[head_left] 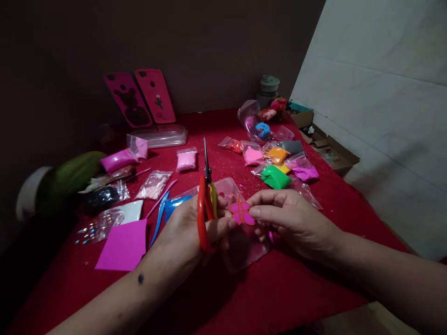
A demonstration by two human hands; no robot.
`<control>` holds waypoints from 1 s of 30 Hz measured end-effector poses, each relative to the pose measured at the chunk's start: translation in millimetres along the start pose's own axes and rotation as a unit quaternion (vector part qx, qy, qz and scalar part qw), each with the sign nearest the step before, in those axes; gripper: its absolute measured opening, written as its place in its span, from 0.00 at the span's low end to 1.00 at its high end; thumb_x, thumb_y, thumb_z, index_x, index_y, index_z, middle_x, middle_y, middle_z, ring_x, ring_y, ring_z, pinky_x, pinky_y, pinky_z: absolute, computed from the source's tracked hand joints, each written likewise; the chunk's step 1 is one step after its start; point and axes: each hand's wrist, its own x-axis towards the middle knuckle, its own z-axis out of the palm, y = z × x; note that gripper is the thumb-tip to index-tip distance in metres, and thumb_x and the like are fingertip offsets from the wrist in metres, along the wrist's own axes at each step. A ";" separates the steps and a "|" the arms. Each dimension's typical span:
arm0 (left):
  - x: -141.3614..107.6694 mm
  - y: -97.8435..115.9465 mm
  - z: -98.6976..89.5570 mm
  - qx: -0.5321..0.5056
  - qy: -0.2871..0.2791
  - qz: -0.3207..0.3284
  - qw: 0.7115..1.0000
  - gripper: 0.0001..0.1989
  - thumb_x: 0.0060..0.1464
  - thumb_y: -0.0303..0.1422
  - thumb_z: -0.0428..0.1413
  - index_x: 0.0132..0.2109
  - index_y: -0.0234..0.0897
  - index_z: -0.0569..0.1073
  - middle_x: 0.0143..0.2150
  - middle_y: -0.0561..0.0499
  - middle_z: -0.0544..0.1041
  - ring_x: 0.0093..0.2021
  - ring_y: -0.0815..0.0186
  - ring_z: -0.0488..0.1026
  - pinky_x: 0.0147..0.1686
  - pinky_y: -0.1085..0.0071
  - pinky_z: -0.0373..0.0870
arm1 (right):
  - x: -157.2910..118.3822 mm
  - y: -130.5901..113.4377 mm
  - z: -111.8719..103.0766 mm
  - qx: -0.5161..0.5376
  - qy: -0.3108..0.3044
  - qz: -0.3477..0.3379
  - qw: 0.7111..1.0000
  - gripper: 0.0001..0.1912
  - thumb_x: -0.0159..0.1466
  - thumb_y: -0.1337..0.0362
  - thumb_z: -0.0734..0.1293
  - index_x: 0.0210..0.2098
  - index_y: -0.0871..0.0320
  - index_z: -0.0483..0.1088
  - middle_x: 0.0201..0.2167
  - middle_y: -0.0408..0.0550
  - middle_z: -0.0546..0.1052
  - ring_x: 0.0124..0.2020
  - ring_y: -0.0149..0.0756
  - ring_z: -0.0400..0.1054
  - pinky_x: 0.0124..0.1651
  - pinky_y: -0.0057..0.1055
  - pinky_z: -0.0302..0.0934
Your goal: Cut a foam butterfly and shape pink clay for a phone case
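A small pink and orange butterfly cutout (242, 213) is pinched between my two hands above the table. My left hand (195, 223) holds its left side with thumb and fingertips. Scissors (201, 214) with red-orange and yellow handles also hang on that hand, blades closed and pointing away from me. My right hand (286, 216) grips the butterfly's right wing between thumb and forefinger. Beneath the hands lies a clear phone case (240, 260), partly hidden by them.
Several bags of coloured clay, among them a green one (275, 177), lie right. Left are a magenta paper square (122, 244), blue tool (159, 218) and white clay bag (186, 159). Two decorated phone cases (155, 95) lean at the back; a jar (268, 88) and cardboard box (331, 149) stand right.
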 end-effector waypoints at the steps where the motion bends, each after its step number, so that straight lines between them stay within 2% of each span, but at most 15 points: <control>1: -0.3 0.7 0.3 0.005 0.002 -0.002 1.000 0.13 0.51 0.38 0.63 0.37 0.38 0.69 0.22 0.56 0.72 0.19 0.74 0.64 0.17 0.79 0.58 | -0.2 -0.4 -0.1 -0.030 0.010 -0.012 0.999 0.09 0.56 0.62 0.71 0.30 0.61 0.71 0.22 0.41 0.70 0.21 0.25 0.61 0.26 0.23 0.56; 4: -0.2 3.7 0.5 0.023 0.027 -0.008 0.999 0.12 0.54 0.40 0.61 0.39 0.39 0.69 0.20 0.58 0.71 0.15 0.75 0.60 0.14 0.79 0.53 | 0.8 -1.1 -1.7 -0.117 0.051 -0.067 0.990 0.06 0.56 0.65 0.70 0.27 0.61 0.70 0.21 0.40 0.69 0.22 0.24 0.60 0.25 0.22 0.55; 6: 0.9 5.8 0.2 0.037 0.052 -0.003 0.998 0.11 0.54 0.39 0.61 0.38 0.38 0.69 0.20 0.57 0.71 0.16 0.74 0.60 0.15 0.79 0.54 | 2.0 -1.2 -2.5 -0.137 0.062 -0.079 0.985 0.05 0.56 0.65 0.69 0.27 0.60 0.70 0.20 0.39 0.69 0.21 0.24 0.60 0.25 0.23 0.54; 10: 3.6 7.2 -1.5 0.027 0.050 0.037 0.998 0.11 0.52 0.37 0.63 0.34 0.38 0.69 0.22 0.58 0.71 0.20 0.75 0.62 0.18 0.79 0.57 | 1.4 -1.4 -1.2 -0.154 0.042 -0.061 0.985 0.05 0.56 0.65 0.67 0.26 0.60 0.69 0.19 0.39 0.68 0.20 0.25 0.59 0.24 0.24 0.54; 17: 3.5 2.1 -5.0 0.022 0.026 0.048 0.998 0.08 0.53 0.36 0.62 0.36 0.38 0.72 0.23 0.56 0.71 0.21 0.74 0.63 0.18 0.78 0.55 | -3.2 -2.7 3.6 -0.172 0.004 -0.021 0.985 0.05 0.54 0.65 0.67 0.25 0.61 0.68 0.21 0.40 0.67 0.22 0.25 0.57 0.25 0.24 0.48; 22: 3.4 2.4 -3.9 0.040 0.027 0.079 0.996 0.06 0.55 0.34 0.61 0.37 0.37 0.73 0.26 0.56 0.72 0.24 0.74 0.66 0.22 0.78 0.60 | -3.1 -2.6 3.1 -0.146 -0.006 -0.001 0.989 0.07 0.54 0.62 0.68 0.26 0.61 0.68 0.21 0.41 0.67 0.22 0.26 0.57 0.25 0.24 0.49; 25: 3.8 6.4 -2.1 0.046 0.030 0.072 0.996 0.07 0.55 0.34 0.61 0.34 0.36 0.73 0.24 0.56 0.71 0.22 0.74 0.65 0.21 0.79 0.59 | -3.1 -2.1 2.8 -0.145 -0.001 -0.008 0.989 0.07 0.53 0.63 0.68 0.26 0.61 0.68 0.22 0.42 0.68 0.22 0.26 0.58 0.26 0.25 0.49; 28: 5.0 8.4 -2.7 0.053 0.039 0.051 0.997 0.12 0.56 0.37 0.60 0.28 0.35 0.71 0.21 0.56 0.70 0.21 0.75 0.63 0.19 0.79 0.56 | -4.3 -1.4 3.0 -0.149 -0.001 -0.004 0.989 0.05 0.53 0.65 0.67 0.27 0.61 0.69 0.23 0.43 0.69 0.23 0.27 0.60 0.27 0.25 0.51; 30: 6.5 6.4 -4.2 0.031 0.027 0.045 0.998 0.11 0.54 0.37 0.62 0.30 0.36 0.72 0.22 0.56 0.70 0.22 0.74 0.64 0.20 0.79 0.57 | -5.5 -1.2 3.6 -0.149 -0.010 0.006 0.989 0.05 0.53 0.65 0.67 0.27 0.61 0.69 0.23 0.44 0.71 0.24 0.28 0.62 0.28 0.26 0.54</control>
